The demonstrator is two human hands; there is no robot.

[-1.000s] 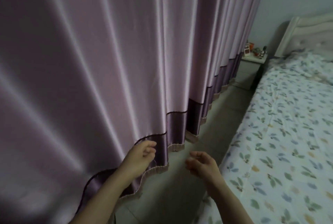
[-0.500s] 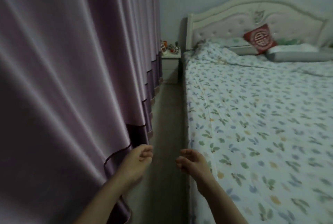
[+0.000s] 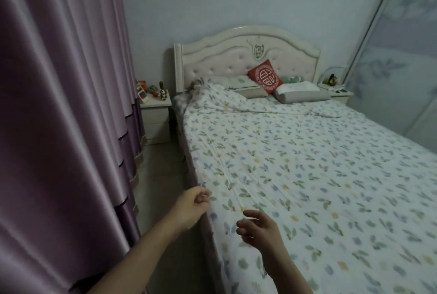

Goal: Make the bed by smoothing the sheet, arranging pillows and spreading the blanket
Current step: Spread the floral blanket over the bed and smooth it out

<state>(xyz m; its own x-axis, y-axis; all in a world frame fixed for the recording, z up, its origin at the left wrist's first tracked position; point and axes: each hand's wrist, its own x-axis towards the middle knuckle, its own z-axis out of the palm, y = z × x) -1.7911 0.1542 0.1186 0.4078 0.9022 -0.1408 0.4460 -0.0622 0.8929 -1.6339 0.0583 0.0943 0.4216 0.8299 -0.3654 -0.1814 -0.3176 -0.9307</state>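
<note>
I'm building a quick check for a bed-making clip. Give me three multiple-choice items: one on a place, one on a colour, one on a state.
1. The red cushion leans against: A the curtain, B the headboard, C the wardrobe.
2. The curtain is: A purple, B green, C yellow.
3. The right hand is: A gripping a pillow, B open above the floral blanket, C flat on the floor.

Answers: 1 B, it stands between the two pillows at the bed's head. 2 A, its folds are purple. 3 B, its fingers are relaxed and hold nothing.
</note>
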